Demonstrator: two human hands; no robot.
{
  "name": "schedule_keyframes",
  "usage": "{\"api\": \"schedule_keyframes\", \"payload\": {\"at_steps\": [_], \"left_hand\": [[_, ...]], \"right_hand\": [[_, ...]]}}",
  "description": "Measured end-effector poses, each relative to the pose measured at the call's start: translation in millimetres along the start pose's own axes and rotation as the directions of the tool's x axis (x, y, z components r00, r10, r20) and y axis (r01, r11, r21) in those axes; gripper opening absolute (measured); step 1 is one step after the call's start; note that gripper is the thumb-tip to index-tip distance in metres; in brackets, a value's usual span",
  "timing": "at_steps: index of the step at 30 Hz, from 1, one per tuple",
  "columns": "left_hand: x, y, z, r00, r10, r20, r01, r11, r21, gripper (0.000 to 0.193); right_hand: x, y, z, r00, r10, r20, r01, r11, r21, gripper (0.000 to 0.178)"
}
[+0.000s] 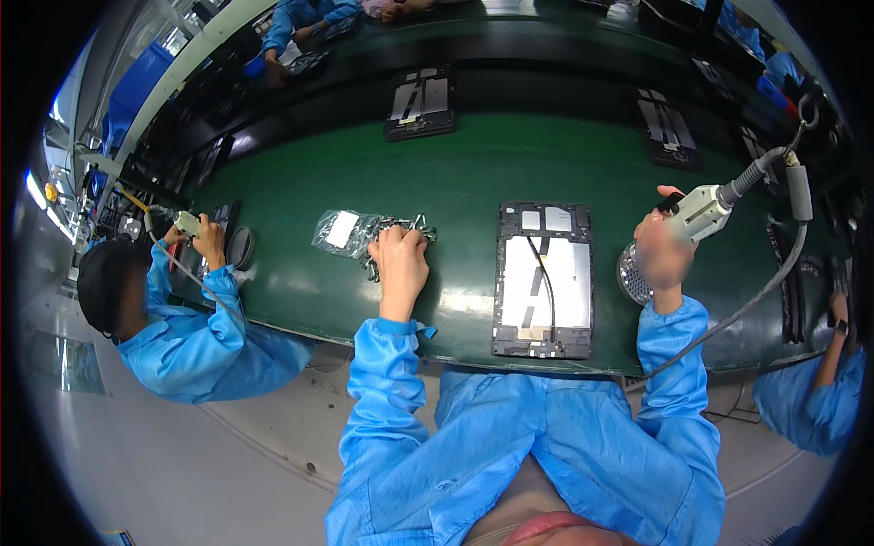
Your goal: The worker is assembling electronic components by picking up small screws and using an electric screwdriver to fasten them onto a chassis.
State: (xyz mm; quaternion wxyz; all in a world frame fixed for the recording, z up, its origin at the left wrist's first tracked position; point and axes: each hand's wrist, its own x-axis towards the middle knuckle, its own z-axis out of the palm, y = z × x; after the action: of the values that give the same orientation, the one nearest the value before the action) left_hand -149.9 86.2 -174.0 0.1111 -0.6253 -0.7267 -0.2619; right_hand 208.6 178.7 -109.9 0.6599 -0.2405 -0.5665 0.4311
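My left hand (401,264) is bent down over a pile of small dark and silver metal parts (421,227), its fingers closed together; what they pinch is hidden. Beside the pile lies a clear plastic bag (340,230) with a white label. My right hand (663,255) grips a pale electric screwdriver (703,214), tilted, with its cable end to the upper right. Under that hand, partly covered, is a round perforated metal screw dish (630,278). Between my hands an opened tablet (569,278) lies flat, with silver battery areas and a black cable strip across it.
The green bench (455,309) carries more opened tablets, one at far centre (421,105) and one at far right (665,132). The screwdriver's grey cable (774,273) loops down past my right arm. Co-workers in blue sit at left (200,337), at right (810,400) and opposite.
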Motion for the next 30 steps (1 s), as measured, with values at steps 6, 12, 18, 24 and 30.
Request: {"api": "schedule_keyframes", "payload": {"at_steps": [6,12,18,24,30], "left_hand": [[4,14,-12,0.955,-0.172,0.240,0.278,0.796,-0.537,0.006],[17,21,14,0.924,-0.167,0.344,0.383,0.404,-0.831,0.019],[38,42,19,0.878,-0.071,0.473,0.477,0.196,-0.857,0.014],[57,50,37,0.868,-0.045,0.494,0.492,0.209,-0.845,0.009],[71,57,47,0.923,-0.073,0.377,0.370,0.434,-0.822,0.007]], "right_hand": [[1,-1,-4,1.000,0.007,-0.012,-0.007,1.000,0.002,0.037],[-1,-1,-4,1.000,0.003,-0.005,-0.003,1.000,0.008,0.036],[-1,-1,-8,1.000,0.009,-0.017,-0.008,1.000,0.022,0.036],[-1,-2,-7,1.000,0.018,-0.016,-0.018,1.000,0.012,0.038],[-3,-1,-9,1.000,0.020,-0.021,-0.020,1.000,0.017,0.037]]}}
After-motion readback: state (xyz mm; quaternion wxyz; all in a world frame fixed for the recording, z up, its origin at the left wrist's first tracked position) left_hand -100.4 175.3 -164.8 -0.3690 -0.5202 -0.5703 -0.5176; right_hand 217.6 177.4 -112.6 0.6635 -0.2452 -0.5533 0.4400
